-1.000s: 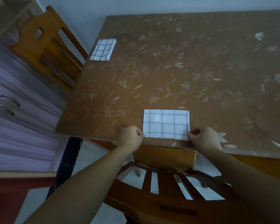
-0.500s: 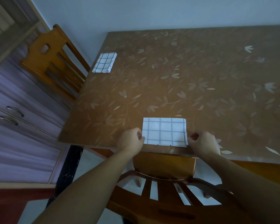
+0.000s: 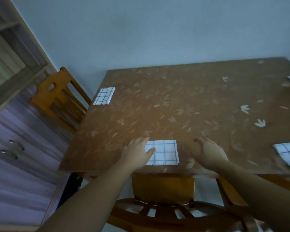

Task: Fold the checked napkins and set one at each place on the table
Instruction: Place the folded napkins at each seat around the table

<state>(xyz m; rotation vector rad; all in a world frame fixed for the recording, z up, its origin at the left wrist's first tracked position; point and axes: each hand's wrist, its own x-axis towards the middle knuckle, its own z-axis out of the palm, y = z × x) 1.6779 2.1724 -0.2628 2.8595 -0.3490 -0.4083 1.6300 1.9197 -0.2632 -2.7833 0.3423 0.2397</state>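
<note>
Both your grips have released the corners they pinched a moment ago. At far left, a folded napkin (image 3: 104, 96) lies by the bench (image 3: 191, 106) edge. Your left grip (image 3: 137, 153) is spread flat, thumb on the near napkin (image 3: 165, 153) at the front edge, long axis crosswise. Your right grip (image 3: 208, 152), loosely spread and blurred, sits just right of it. A third napkin (image 3: 288, 154), nearest that grip, is cut off; its folding is unclear.

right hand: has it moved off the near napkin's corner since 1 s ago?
Yes. The right hand has released the napkin's near right corner. It is now open, off to the napkin's right and further in from the table's near edge.
</note>
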